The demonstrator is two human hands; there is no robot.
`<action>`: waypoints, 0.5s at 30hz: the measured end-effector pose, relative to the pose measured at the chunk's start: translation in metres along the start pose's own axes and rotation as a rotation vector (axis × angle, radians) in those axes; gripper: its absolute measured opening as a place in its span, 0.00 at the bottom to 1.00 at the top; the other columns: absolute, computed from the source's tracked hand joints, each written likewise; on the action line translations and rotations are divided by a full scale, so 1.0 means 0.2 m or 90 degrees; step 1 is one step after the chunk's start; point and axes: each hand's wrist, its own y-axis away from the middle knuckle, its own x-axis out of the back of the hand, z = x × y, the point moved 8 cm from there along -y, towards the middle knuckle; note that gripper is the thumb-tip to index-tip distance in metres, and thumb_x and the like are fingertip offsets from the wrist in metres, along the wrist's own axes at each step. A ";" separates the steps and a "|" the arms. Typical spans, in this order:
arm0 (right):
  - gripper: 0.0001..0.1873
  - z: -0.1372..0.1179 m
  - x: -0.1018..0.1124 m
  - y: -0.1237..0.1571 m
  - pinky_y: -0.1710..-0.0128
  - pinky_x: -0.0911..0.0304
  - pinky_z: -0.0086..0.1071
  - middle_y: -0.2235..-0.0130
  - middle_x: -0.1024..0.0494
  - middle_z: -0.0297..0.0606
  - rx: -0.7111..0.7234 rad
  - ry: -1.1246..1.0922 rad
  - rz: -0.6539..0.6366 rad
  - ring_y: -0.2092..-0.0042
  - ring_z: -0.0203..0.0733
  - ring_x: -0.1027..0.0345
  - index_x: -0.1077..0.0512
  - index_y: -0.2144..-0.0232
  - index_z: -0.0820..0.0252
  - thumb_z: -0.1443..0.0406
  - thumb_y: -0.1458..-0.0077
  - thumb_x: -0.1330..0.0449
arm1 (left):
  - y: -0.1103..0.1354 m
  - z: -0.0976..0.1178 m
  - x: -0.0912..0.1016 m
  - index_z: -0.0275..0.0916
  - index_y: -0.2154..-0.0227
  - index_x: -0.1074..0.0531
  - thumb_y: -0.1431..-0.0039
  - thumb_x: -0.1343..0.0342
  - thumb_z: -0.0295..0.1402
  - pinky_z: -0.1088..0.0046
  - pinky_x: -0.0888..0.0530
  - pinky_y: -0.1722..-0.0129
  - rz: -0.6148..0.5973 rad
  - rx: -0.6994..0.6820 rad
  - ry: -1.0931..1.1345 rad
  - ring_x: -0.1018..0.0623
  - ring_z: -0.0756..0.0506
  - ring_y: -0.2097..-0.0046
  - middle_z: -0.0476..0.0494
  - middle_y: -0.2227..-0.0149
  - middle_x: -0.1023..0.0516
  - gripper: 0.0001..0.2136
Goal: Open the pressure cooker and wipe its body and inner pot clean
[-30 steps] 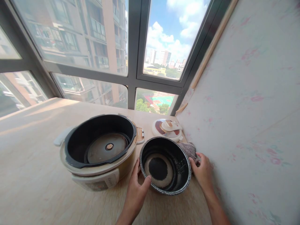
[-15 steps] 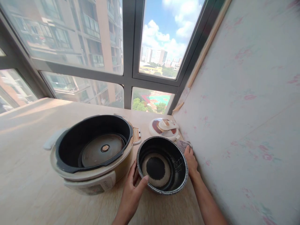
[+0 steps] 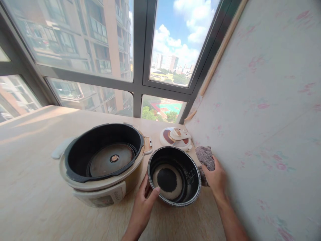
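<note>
A black inner pot (image 3: 173, 197) with a worn ring on its bottom stands tilted a little toward me on the counter. My left hand (image 3: 145, 201) grips its near left side, thumb over the rim and fingers against the outer wall. To the right of the pot, my right hand (image 3: 215, 174) is closed around a grey-brown cloth (image 3: 205, 156), part of which hangs down beside the pot's outer wall. Whether the hanging part touches the pot I cannot tell.
The cream cooker body (image 3: 100, 192) stands open on the left, its dark inside bare to view. Behind the pot lies the cooker's lid (image 3: 175, 138) with its handle up. A flowered wall (image 3: 263, 134) rises close on the right, and windows (image 3: 137, 67) stand behind the counter (image 3: 35, 174).
My right hand has lifted the cloth from behind the pot's right side and drawn it nearer, more of it now showing. The left hand keeps its hold on the pot.
</note>
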 end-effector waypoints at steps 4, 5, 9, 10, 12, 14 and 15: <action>0.35 -0.23 0.28 -0.04 0.48 0.32 0.50 0.48 0.21 0.57 0.108 -0.074 0.144 0.48 0.61 0.26 0.27 0.44 0.70 0.55 0.51 0.39 | -0.02 0.05 -0.02 0.36 0.36 0.35 0.48 0.37 0.42 0.55 0.37 0.34 -0.027 -0.013 -0.021 0.36 0.33 0.32 0.33 0.34 0.34 0.36; 0.34 -0.28 0.34 -0.05 0.47 0.32 0.50 0.48 0.21 0.57 0.130 -0.086 0.172 0.48 0.61 0.26 0.27 0.45 0.70 0.56 0.51 0.38 | -0.03 0.07 -0.04 0.35 0.36 0.34 0.47 0.37 0.42 0.55 0.37 0.34 -0.044 -0.019 -0.021 0.36 0.33 0.32 0.33 0.34 0.34 0.36; 0.33 -0.43 0.52 -0.06 0.47 0.31 0.50 0.49 0.20 0.55 0.153 -0.128 0.236 0.49 0.60 0.25 0.26 0.45 0.68 0.59 0.52 0.35 | -0.05 0.09 -0.12 0.36 0.35 0.35 0.45 0.38 0.42 0.56 0.39 0.33 -0.118 -0.034 0.001 0.38 0.35 0.31 0.34 0.33 0.35 0.35; 0.33 -0.45 0.54 -0.06 0.47 0.31 0.50 0.48 0.20 0.54 0.146 -0.143 0.235 0.48 0.60 0.25 0.26 0.44 0.67 0.59 0.53 0.35 | -0.06 0.09 -0.15 0.37 0.35 0.36 0.45 0.38 0.42 0.56 0.40 0.32 -0.137 -0.034 0.012 0.38 0.35 0.31 0.35 0.33 0.35 0.35; 0.34 -0.47 0.55 -0.05 0.47 0.31 0.50 0.48 0.21 0.52 0.126 -0.178 0.214 0.48 0.60 0.25 0.27 0.44 0.65 0.59 0.53 0.34 | -0.06 0.07 -0.22 0.38 0.34 0.37 0.44 0.38 0.42 0.56 0.41 0.32 -0.174 -0.034 0.037 0.40 0.35 0.30 0.36 0.32 0.37 0.35; 0.34 -0.49 0.54 -0.04 0.48 0.30 0.50 0.48 0.20 0.51 0.105 -0.212 0.183 0.49 0.59 0.25 0.26 0.44 0.64 0.58 0.54 0.33 | -0.06 0.06 -0.28 0.39 0.33 0.38 0.44 0.37 0.43 0.55 0.41 0.32 -0.206 -0.035 0.063 0.40 0.35 0.30 0.36 0.31 0.39 0.36; 0.34 -0.50 0.53 -0.03 0.48 0.30 0.50 0.48 0.20 0.50 0.095 -0.226 0.167 0.50 0.59 0.24 0.26 0.44 0.64 0.58 0.54 0.33 | -0.06 0.05 -0.32 0.39 0.33 0.39 0.43 0.37 0.42 0.55 0.41 0.32 -0.221 -0.037 0.073 0.40 0.35 0.30 0.36 0.31 0.39 0.36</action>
